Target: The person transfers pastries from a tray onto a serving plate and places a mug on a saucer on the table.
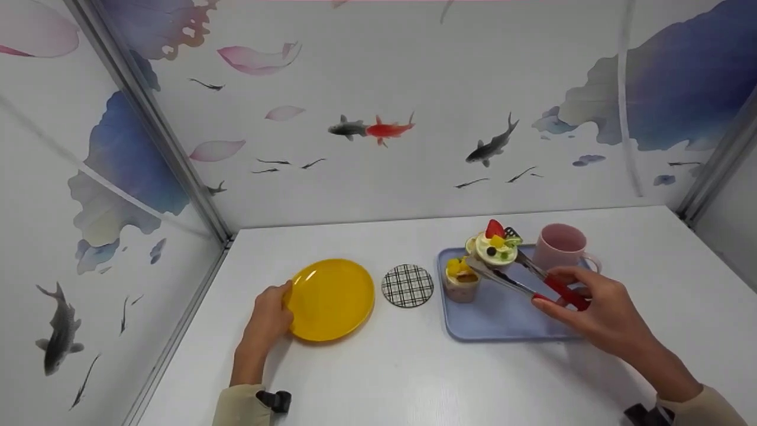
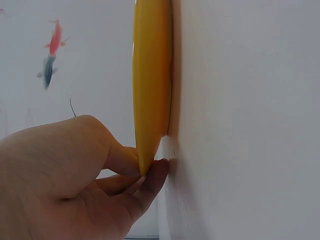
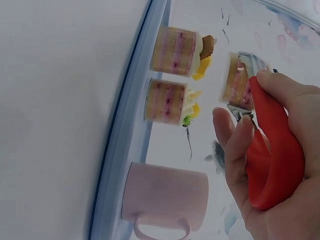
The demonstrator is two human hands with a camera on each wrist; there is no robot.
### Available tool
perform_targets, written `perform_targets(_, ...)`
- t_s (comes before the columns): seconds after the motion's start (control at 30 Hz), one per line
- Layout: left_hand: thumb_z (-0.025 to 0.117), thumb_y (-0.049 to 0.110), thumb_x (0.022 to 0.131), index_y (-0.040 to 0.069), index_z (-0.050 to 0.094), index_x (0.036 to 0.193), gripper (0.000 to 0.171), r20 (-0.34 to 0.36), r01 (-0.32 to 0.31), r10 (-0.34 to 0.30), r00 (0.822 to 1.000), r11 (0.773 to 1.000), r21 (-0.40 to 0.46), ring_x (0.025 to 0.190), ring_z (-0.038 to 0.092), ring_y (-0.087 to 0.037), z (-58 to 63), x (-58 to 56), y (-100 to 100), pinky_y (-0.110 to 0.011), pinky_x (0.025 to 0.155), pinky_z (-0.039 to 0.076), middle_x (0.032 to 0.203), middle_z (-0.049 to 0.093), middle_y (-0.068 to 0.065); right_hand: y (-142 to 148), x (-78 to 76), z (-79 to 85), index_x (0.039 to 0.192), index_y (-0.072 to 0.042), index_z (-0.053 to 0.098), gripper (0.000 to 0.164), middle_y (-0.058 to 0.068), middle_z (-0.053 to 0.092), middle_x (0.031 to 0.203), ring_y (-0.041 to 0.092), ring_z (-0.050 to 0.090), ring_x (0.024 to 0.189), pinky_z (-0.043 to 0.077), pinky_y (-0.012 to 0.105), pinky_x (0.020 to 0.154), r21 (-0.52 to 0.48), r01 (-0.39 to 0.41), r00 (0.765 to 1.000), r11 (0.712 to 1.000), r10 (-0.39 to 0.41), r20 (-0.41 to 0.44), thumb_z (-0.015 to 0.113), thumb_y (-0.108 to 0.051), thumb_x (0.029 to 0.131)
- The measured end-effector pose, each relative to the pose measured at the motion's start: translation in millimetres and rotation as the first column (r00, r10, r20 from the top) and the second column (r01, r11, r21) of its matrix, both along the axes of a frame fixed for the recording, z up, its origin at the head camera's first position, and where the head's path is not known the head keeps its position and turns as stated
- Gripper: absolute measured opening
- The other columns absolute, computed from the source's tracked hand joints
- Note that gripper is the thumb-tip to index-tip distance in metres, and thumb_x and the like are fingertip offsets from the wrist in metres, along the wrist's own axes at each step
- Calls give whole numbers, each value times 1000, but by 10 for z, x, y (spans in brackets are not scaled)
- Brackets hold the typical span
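My left hand (image 1: 269, 316) pinches the left rim of a round yellow plate (image 1: 332, 302); in the left wrist view the thumb lies on one face, fingers on the other. My right hand (image 1: 615, 319) grips metal tongs with red handles (image 1: 568, 291). Between the tongs' tips is a clear cup of layered cake (image 3: 234, 80), topped with cream, strawberry and other fruit (image 1: 495, 244). It hangs above the blue tray (image 1: 508, 322). On that tray stand a mango-topped cake cup (image 1: 461, 289) and another cake cup (image 3: 166, 101), mostly hidden in the head view.
A pink mug (image 1: 559, 245) stands at the tray's back right, handle to the right. Between plate and tray lies a round checked coaster (image 1: 408, 286). Panels printed with fish and petals (image 1: 378, 177) border the white table (image 1: 378, 378) at the back and left.
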State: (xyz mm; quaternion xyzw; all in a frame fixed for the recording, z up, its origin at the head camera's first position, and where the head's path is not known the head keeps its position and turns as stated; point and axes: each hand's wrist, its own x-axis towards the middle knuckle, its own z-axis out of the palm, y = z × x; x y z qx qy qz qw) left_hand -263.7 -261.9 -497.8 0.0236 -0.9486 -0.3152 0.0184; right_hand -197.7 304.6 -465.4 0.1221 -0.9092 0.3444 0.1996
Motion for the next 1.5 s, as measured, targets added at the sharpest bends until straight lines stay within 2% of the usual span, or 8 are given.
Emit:
perform_targets(0.27, 61, -12, 99, -3, 49, 159, 62, -14, 14, -14, 1000, 1000, 7, 111, 61, -29, 12, -5, 30, -52, 112, 55, 138, 68, -23, -172, -58, 33, 126, -10, 72, 56, 8, 78, 112, 20, 73, 84, 59, 10, 73, -7, -28, 1000, 1000, 28, -4, 96, -35, 83)
perform_targets(0.4, 61, -11, 99, -3, 49, 159, 62, -12, 9, -9, 1000, 1000, 11, 115, 62, -30, 15, -5, 27, -54, 116, 53, 140, 67, -23, -265, -91, 20, 125, -10, 73, 54, 6, 79, 113, 17, 73, 83, 60, 13, 73, -1, -49, 999, 999, 49, -6, 96, -35, 83)
perform_targets(0.67, 60, -12, 99, -5, 48, 159, 62, 5, 0, 0, 1000, 1000, -5, 133, 62, -38, 12, -7, 8, -58, 124, 46, 146, 64, -27, -471, -138, -6, 127, -12, 73, 54, 3, 79, 115, 9, 70, 77, 64, 20, 71, -49, -116, 992, 992, 119, 46, 95, -37, 84)
perform_targets(0.97, 59, -15, 97, -8, 49, 157, 61, -2, 12, -12, 1000, 1000, -11, 133, 62, -40, -3, -10, -21, -59, 122, 47, 144, 64, -29, -700, -185, -50, 126, -13, 74, 56, 2, 80, 116, 12, 71, 83, 68, 31, 73, -72, -162, 982, 984, 168, 91, 94, -43, 83)
perform_targets(1.17, 59, -15, 97, -7, 48, 158, 63, 5, 5, -5, 1000, 1000, 6, 126, 63, -35, -13, -13, -25, -57, 120, 50, 144, 64, -28, -839, -206, -95, 128, -13, 74, 58, 1, 80, 118, 12, 71, 84, 68, 31, 75, -90, -193, 972, 977, 202, 116, 93, -46, 84)
perform_targets(1.33, 59, -15, 96, -6, 47, 159, 64, 20, 1, -2, 1000, 1000, 19, 130, 62, -35, -19, -21, -32, -58, 121, 49, 148, 62, -28, -928, -218, -130, 130, -15, 72, 58, 5, 80, 119, 10, 70, 82, 66, 26, 73, -100, -220, 961, 970, 233, 148, 90, -48, 86)
perform_targets(1.5, 60, -15, 96, -6, 47, 159, 64, 20, -4, 4, 1000, 1000, 21, 125, 63, -34, -10, -29, -30, -57, 121, 49, 147, 63, -27, -1004, -228, -176, 131, -15, 72, 58, 7, 79, 119, 15, 69, 83, 65, 24, 72, -103, -245, 950, 964, 259, 172, 90, -49, 87)
